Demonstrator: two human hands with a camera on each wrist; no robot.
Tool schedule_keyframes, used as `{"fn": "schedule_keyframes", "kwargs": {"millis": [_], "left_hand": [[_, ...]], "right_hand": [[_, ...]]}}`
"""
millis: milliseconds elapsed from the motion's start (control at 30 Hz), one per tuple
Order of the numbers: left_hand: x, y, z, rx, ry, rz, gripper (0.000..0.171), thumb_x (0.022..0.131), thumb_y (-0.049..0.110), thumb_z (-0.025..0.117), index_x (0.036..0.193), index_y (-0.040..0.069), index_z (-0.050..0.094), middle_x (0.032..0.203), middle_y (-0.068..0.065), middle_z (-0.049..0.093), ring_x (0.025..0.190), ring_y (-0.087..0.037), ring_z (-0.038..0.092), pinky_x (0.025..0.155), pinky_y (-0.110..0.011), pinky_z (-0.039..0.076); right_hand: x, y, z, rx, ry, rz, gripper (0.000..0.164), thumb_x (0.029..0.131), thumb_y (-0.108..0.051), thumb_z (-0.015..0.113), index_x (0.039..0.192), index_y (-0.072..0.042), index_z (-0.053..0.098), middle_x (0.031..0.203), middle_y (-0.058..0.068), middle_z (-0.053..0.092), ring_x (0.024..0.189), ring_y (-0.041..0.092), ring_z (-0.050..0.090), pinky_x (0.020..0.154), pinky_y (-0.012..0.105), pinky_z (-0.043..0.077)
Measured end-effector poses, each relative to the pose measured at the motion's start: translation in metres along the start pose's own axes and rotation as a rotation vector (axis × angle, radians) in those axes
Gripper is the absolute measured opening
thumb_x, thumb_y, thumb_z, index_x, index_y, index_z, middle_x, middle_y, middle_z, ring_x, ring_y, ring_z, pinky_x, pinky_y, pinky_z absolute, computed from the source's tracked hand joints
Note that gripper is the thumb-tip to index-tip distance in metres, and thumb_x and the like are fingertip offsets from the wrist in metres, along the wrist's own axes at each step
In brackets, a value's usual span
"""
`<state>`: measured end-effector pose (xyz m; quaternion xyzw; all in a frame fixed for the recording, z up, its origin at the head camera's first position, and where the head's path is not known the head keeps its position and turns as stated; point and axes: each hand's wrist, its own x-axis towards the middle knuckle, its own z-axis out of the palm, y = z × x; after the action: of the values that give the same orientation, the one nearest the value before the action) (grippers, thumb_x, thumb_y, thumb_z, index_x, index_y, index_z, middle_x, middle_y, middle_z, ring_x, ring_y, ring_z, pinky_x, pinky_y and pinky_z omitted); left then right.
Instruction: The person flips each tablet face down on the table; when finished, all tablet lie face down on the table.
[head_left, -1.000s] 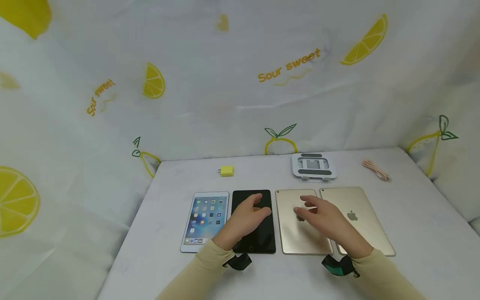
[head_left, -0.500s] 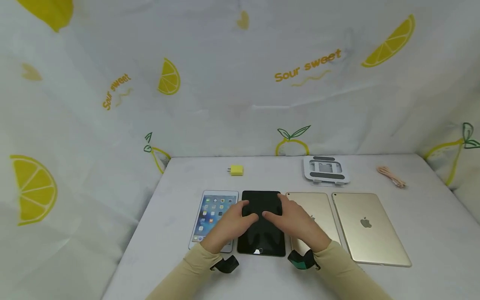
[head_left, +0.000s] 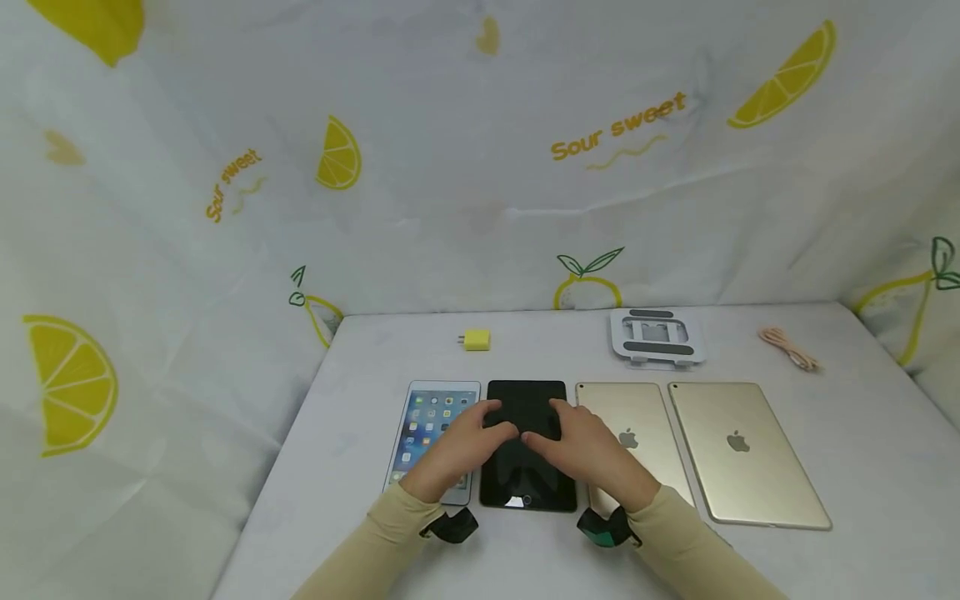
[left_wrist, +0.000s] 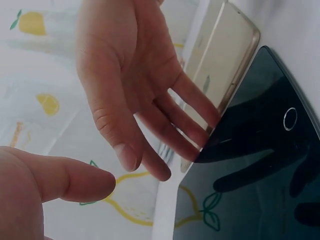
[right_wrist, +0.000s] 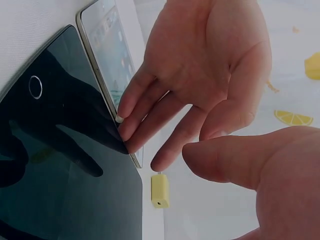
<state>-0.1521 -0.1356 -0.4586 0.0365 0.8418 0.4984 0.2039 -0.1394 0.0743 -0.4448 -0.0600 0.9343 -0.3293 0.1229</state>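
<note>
A black tablet [head_left: 528, 483] with a round home button lies screen up in the head view, between my two hands. My left hand [head_left: 463, 443] is at its left side, overlapping the white tablet [head_left: 427, 417] with a lit screen. In the right wrist view that hand's extended fingertips [right_wrist: 131, 147] are right at the black tablet's edge. My right hand [head_left: 594, 448] is at the opposite side, over part of a gold tablet [head_left: 626, 404]. The left wrist view has its fingertips [left_wrist: 200, 152] at the black tablet's other edge. Both thumbs point inward above the dark screen.
Another gold tablet [head_left: 738, 467] lies back up at the right. Along the far side of the white table [head_left: 315, 433] are a yellow charger plug [head_left: 476, 339], a white folding stand [head_left: 657, 337] and a coiled pink cable [head_left: 789, 348]. A lemon-print cloth hangs behind.
My right hand has moved left from the gold tablet to the black tablet's right edge. My left hand has shifted from over the black tablet to its left edge. The head view has turned slightly.
</note>
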Motion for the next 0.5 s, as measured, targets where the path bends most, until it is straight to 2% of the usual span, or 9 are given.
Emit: {"fn": "schedule_keyframes", "kwargs": {"millis": [233, 500], "left_hand": [[0.0048, -0.0032, -0.0002, -0.053, 0.015, -0.005, 0.068, 0.103, 0.037, 0.065, 0.160, 0.005, 0.049, 0.169, -0.019, 0.045, 0.155, -0.048, 0.043, 0.122, -0.071, 0.039], [0.0040, -0.0005, -0.0031, -0.078, 0.023, -0.007, 0.063, 0.102, 0.033, 0.066, 0.158, 0.006, 0.052, 0.166, -0.023, 0.046, 0.151, -0.046, 0.048, 0.122, -0.070, 0.040]], "right_hand": [[0.0005, 0.0015, 0.0004, 0.004, 0.002, -0.010, 0.083, 0.098, -0.046, 0.073, 0.153, 0.011, 0.049, 0.149, 0.035, 0.060, 0.139, 0.053, 0.058, 0.111, 0.067, 0.052], [0.0015, 0.0030, 0.0005, 0.010, 0.004, -0.025, 0.083, 0.098, -0.046, 0.074, 0.154, 0.010, 0.049, 0.148, 0.035, 0.061, 0.137, 0.052, 0.060, 0.109, 0.066, 0.054]]}}
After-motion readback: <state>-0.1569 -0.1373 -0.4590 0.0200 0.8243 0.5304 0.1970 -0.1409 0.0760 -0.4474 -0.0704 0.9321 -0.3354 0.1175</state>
